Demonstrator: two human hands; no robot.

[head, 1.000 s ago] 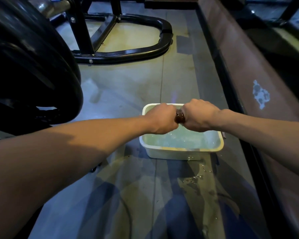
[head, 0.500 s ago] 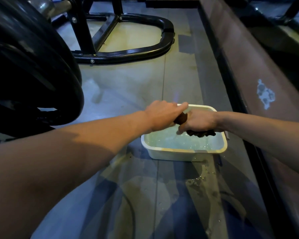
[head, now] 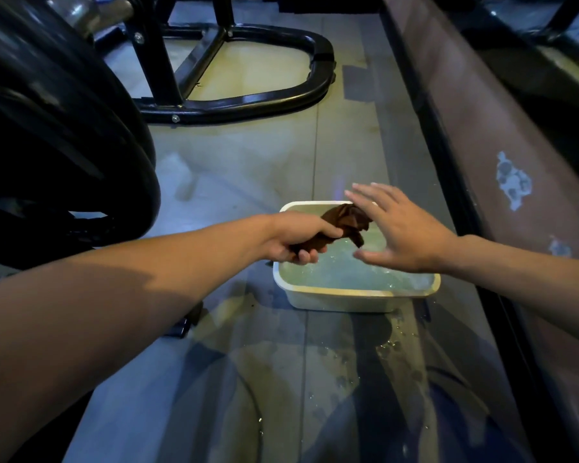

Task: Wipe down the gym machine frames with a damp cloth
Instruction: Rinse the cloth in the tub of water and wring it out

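Cloth held over the wash basin.

In the head view, the left hand (head: 298,237) clenched a crumpled brown cloth (head: 343,223) above the far-left corner of a white basin (head: 348,297) of water on the floor (head: 248,182). The right hand (head: 400,228) hovered just right of the cloth, fingers spread, grasping nothing. A black machine frame (head: 248,101) stood far left.
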